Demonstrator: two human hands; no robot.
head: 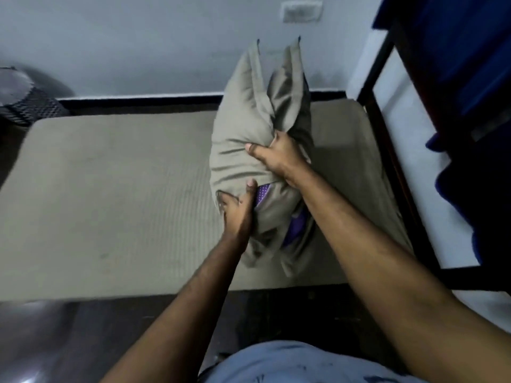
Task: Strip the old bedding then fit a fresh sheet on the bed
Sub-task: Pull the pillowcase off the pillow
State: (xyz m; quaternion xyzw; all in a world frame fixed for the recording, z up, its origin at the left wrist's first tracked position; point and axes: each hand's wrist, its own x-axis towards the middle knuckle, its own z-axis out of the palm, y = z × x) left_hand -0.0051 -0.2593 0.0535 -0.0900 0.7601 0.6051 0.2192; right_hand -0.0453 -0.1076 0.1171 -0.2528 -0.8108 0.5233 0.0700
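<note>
Pillow (246, 139) | lifted over bed (110, 205), right side | left hand (237, 214) pinches cover's near open end, right hand (279, 158) clenches its middle | likely to strip cover off purple inner (262, 193)

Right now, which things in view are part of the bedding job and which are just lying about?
Part of the job:
- pillow in its grey-green pillowcase, purple inner showing at the open end
- left hand, gripping the case's open end
- right hand, gripping the pillow's middle
- matching sheet on the bed

Just lying about:
- patterned basket
- blue cloth on the dark frame
- wall switch plate
</note>
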